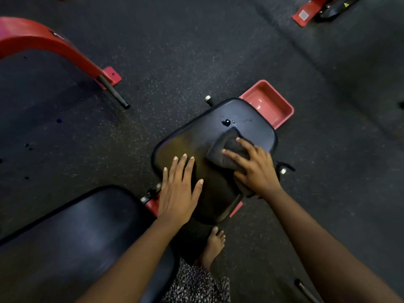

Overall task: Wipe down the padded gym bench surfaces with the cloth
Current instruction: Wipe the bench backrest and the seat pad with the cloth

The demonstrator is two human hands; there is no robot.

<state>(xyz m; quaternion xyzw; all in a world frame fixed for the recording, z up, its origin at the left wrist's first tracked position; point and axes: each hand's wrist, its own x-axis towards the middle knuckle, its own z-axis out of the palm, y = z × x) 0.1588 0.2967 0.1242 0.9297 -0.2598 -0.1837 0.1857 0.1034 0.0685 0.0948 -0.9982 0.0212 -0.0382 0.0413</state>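
Left hand (179, 189): released, fingers straight, lying flat on the near left part of the seat pad (190, 138).
Right hand (253, 167): released too, fingers spread, pressing the cloth (220, 149) down.
Cloth: dark and bunched, on the seat pad's right side under my right hand, apart from my left.
Drops (226, 122): wet, just beyond the cloth.
Red tray (269, 106): at the pad's far end.
Back pad (76, 232): lower left.

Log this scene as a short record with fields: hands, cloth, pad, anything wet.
left hand: flat on seat pad
right hand: presses cloth onto seat pad
cloth: dark, bunched, under right hand
droplets: on seat pad, just beyond cloth
tray: red, past seat pad's far end
second pad: lower left, untouched
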